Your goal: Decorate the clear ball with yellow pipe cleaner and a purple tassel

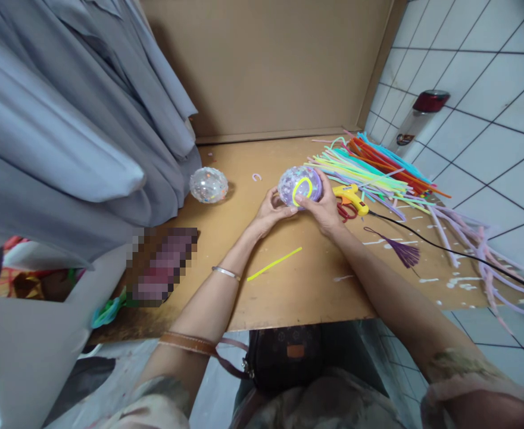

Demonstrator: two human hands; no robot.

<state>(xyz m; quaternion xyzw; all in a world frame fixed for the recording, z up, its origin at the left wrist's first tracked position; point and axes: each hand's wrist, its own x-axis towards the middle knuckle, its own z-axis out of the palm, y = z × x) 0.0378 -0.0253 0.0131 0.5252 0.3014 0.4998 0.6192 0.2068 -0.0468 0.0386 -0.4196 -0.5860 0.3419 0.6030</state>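
Observation:
A round, see-through ball with purple decoration [289,180] is held between both hands above the wooden table. A yellow ring [305,183] lies against its near right side. My left hand [271,213] supports the ball from the lower left, fingers curved round it. My right hand [322,208] wraps its right side, with the thumb at the yellow ring. Just right of my right hand sit a yellow glue gun [353,198] and red-handled scissors [346,211]. A straight yellow strip [274,264] lies in front of my hands.
Another clear ball [209,185] sits at the left on the table [226,232]. Many coloured pipe cleaners [378,170] are piled at the right, near a purple tassel [402,251] and a black cord [416,230]. Grey cloth [110,119] hangs at the left; a jar [416,122] stands back right.

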